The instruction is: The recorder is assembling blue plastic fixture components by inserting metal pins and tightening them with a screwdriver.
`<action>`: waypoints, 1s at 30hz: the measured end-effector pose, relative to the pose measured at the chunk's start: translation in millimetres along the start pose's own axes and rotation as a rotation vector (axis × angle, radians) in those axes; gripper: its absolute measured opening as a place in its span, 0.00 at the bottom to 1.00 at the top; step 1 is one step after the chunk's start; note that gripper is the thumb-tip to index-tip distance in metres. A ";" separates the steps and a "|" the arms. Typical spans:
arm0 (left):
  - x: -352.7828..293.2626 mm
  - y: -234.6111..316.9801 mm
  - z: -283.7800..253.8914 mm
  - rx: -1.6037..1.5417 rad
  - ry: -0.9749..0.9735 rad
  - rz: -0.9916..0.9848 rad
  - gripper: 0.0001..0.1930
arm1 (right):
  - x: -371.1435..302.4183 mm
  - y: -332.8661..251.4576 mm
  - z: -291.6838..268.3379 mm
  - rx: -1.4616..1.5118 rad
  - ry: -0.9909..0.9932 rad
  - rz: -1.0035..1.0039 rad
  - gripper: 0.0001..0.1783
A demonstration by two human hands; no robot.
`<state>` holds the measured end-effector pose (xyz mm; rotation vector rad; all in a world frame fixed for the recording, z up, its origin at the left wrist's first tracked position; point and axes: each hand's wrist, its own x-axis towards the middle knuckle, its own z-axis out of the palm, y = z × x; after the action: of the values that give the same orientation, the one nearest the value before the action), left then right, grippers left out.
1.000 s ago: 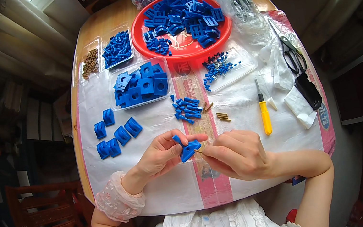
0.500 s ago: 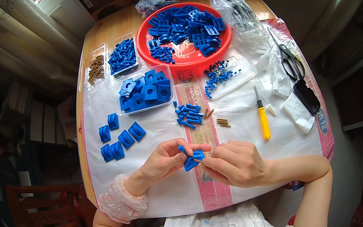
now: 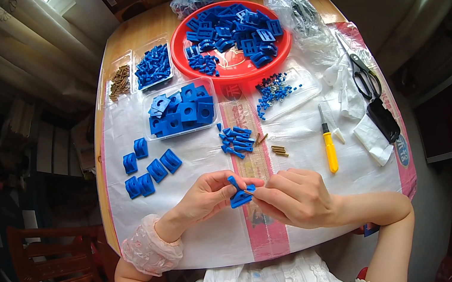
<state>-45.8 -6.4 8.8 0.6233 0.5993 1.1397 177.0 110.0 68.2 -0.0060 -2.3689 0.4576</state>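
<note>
Over the table's near middle, my left hand is closed on a blue plastic part, with a narrow blue piece sticking up from it. My right hand pinches a thin brass-coloured pin, its end against the part's right side. My right fingers hide most of the pin. Just beyond my hands lie a pile of small blue wedge-like pieces and a few brass pins. Several curved blue parts rest to the left.
Farther back stand a red basin of blue parts, a clear tray of square blue plates, and boxes of blue pieces and brass pins. Tiny beads, a yellow-handled screwdriver and black-handled scissors lie right.
The blue part has tilted slightly in my left fingers, and its narrow piece stands a little more upright. My right hand stays at the part's side with the pin.
</note>
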 end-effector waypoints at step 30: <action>-0.1 -18.4 -4.9 -0.034 0.051 -0.184 0.20 | -4.4 27.7 31.2 0.395 -0.018 0.028 0.11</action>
<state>-37.7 -11.1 -7.7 0.4999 0.6659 0.9930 156.5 125.2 34.9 0.1471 -2.2598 0.9343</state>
